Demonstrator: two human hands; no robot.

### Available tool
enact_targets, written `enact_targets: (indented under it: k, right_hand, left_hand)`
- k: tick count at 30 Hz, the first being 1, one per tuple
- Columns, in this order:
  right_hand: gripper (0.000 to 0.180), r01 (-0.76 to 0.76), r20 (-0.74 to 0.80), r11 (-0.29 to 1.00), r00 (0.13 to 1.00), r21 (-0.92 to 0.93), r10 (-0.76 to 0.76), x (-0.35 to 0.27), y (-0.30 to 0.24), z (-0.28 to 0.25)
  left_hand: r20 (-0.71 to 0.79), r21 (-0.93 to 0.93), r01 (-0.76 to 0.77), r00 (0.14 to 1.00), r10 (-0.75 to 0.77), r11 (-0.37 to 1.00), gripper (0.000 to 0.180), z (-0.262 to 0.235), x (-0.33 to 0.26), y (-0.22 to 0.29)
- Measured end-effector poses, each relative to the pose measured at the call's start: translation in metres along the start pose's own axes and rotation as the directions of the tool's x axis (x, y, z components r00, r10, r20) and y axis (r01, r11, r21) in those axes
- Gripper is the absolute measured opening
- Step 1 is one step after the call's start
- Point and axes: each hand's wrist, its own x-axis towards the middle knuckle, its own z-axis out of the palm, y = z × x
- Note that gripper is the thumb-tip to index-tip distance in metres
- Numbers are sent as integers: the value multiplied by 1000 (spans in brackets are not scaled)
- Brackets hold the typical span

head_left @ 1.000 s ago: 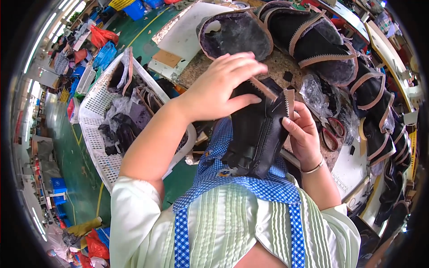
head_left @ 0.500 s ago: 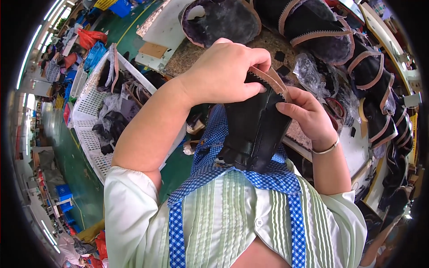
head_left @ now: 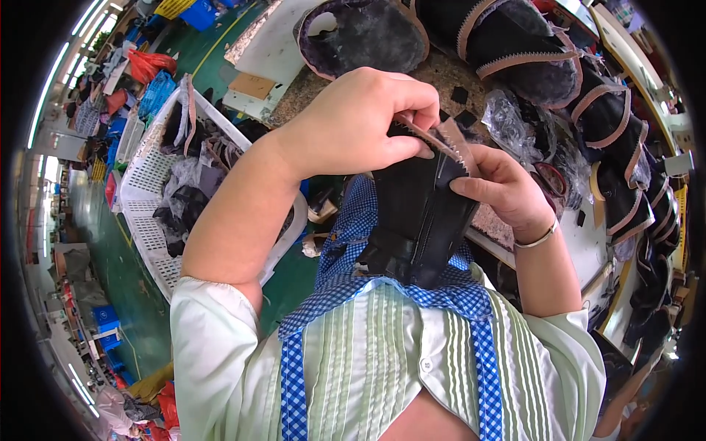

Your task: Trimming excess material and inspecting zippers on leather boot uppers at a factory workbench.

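A black boot upper (head_left: 412, 213) stands against my lap, its tan zigzag-edged top (head_left: 445, 140) turned away from me. My left hand (head_left: 368, 121) is closed over the left part of that rim, thumb on the near side and fingers curled behind it. On the other side, my right hand (head_left: 500, 180) pinches the rim's right corner, with its thumb flat on the black face. A zip or seam line runs down the upper between both hands. What the fingertips press on behind the rim is hidden.
Several more black boot uppers with tan edges and grey fur lining (head_left: 533, 77) lie on the table's far and right sides. Crumpled clear plastic (head_left: 511, 125) is beside my right hand. A white perforated basket (head_left: 151, 198) with dark pieces stands at left.
My left hand has shifted slightly left, pulling the rim with it. The rim's two layers now stand a little further apart near my right hand, which has barely moved.
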Motion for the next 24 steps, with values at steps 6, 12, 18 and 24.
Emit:
enact_targets:
  k: [6, 12, 18, 24]
  right_hand:
    - [19, 349, -16, 937, 937, -4, -349, -12, 25, -13]
    - [33, 438, 13, 802, 880, -406, -475, -18, 17, 7]
    - [34, 503, 83, 544, 781, -671, -620, -41, 15, 15]
    - [28, 22, -291, 521, 809, -853, -510, -63, 9, -35]
  left_hand:
    - [271, -376, -10, 955, 121, 926, 12, -26, -13, 2]
    - [343, 27, 138, 929, -138, 990, 16, -13, 1, 18]
    - [607, -112, 530, 706, -365, 841, 11, -7, 13, 6]
    - [320, -362, 419, 895, -311, 833, 12, 25, -5, 16]
